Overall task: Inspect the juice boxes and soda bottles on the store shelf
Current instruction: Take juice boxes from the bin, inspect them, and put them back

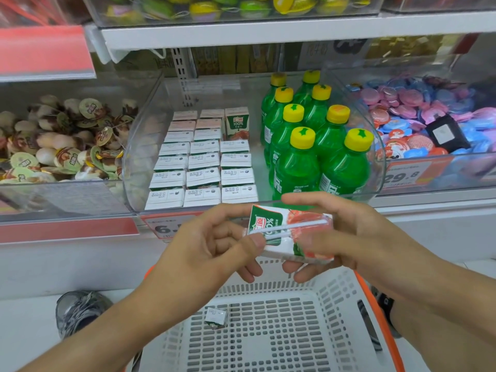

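Note:
Both hands hold one small juice box (287, 232), white and green with red fruit and a wrapped straw across its face, lying on its side in front of the shelf. My left hand (209, 245) pinches its left end; my right hand (335, 234) grips its right end from behind. In the clear bin (139, 135) on the shelf, several juice boxes (204, 167) stand in rows on the left. Several green soda bottles (308, 140) with yellow caps stand on the right.
A white shopping basket (268, 331) with an orange rim sits below my hands, one small carton (216, 318) inside. Bins of wrapped snacks (61, 140) and pink-blue jelly cups (418, 116) flank the drinks. My shoe (77, 310) shows at lower left.

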